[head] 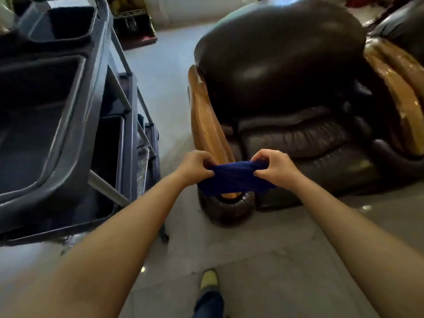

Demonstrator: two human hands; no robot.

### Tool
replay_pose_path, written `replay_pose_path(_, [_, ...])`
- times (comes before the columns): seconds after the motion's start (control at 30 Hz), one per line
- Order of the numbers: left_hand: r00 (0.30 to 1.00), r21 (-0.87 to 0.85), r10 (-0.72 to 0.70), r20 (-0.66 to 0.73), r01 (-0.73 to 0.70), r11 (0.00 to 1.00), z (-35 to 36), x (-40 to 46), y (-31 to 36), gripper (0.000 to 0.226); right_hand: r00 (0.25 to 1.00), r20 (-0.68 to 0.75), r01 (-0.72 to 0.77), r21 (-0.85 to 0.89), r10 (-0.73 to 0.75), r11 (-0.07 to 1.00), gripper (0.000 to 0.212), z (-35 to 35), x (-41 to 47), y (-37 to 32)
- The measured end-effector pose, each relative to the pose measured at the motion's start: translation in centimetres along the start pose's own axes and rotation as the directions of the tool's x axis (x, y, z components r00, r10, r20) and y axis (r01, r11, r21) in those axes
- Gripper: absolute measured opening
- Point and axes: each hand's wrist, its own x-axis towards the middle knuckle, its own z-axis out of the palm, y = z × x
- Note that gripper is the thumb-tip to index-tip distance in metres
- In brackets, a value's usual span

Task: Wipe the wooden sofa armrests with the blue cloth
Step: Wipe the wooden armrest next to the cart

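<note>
Blue cloth [234, 177] hangs stretched between your left hand [195, 167] and right hand [275, 167], fingers of both pinching its ends, just over the near tip of the wooden armrest [204, 118], which runs away from you, nearer your left

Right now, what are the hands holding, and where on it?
Both hold the blue cloth: left hand pinches its left end, right hand its right end, stretched between them in front of the armrest.
</note>
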Motion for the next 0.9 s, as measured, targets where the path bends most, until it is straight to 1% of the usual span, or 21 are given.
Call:
replay_pose_path(0.07, [0.999, -0.027, -0.033, 0.006, 0.033, 0.999, 2.6, 1.3, -1.2, 0.017, 0.999, 0.035, -0.02, 0.009, 0.02, 1.0, 0.037, 1.2, 1.0, 2.8])
replay_pose_path(0.17, [0.997, -0.051, -0.08, 0.015, 0.08, 0.995, 6.8, 2.9, -2.8, 0.018, 0.997, 0.062, -0.038, 0.008, 0.037, 0.999, 0.037, 3.3, 2.3, 7.0])
replay_pose_path(0.3, [0.988, -0.026, -0.147, -0.047, 0.146, 0.989, 12.0, 4.3, -4.6, 0.021, 0.996, 0.085, -0.016, 0.012, 0.015, 1.0, 0.033, 5.9, 3.7, 12.0])
replay_pose_path(0.4, [0.981, -0.027, -0.172, -0.085, 0.17, 0.985, 15.4, 5.8, -5.6, 0.021, 0.997, 0.071, 0.002, -0.015, -0.001, 1.0, 0.031, 7.5, 5.0, 15.9])
replay_pose_path(0.57, [0.976, 0.022, -0.174, -0.129, 0.179, 0.984, 19.9, 8.6, -8.0, 0.02, 0.999, 0.036, 0.026, -0.045, -0.024, 0.999, 0.031, 11.1, 7.3, 21.8])
replay_pose_path(0.63, [0.976, 0.046, -0.163, -0.146, 0.171, 0.984, 20.9, 9.4, -9.2, 0.02, 0.999, 0.02, 0.029, -0.034, -0.029, 0.999, 0.031, 12.8, 8.4, 23.3])
replay_pose_path(0.7, [0.976, 0.093, -0.116, -0.183, 0.135, 0.986, 21.4, 9.9, -10.3, 0.019, 0.999, -0.013, 0.046, -0.023, -0.047, 0.999, 0.032, 14.4, 9.3, 24.1])
replay_pose_path(0.83, [0.947, 0.191, -0.006, -0.32, 0.071, 0.979, 21.8, 10.8, -12.3, 0.018, 0.978, -0.146, 0.151, 0.005, -0.148, 0.989, 0.031, 16.9, 11.3, 24.3])
replay_pose_path(0.9, [0.926, 0.224, 0.025, -0.377, 0.065, 0.972, 22.4, 11.1, -13.2, 0.019, 0.97, -0.167, 0.181, 0.003, -0.178, 0.983, 0.031, 17.9, 12.4, 24.5])
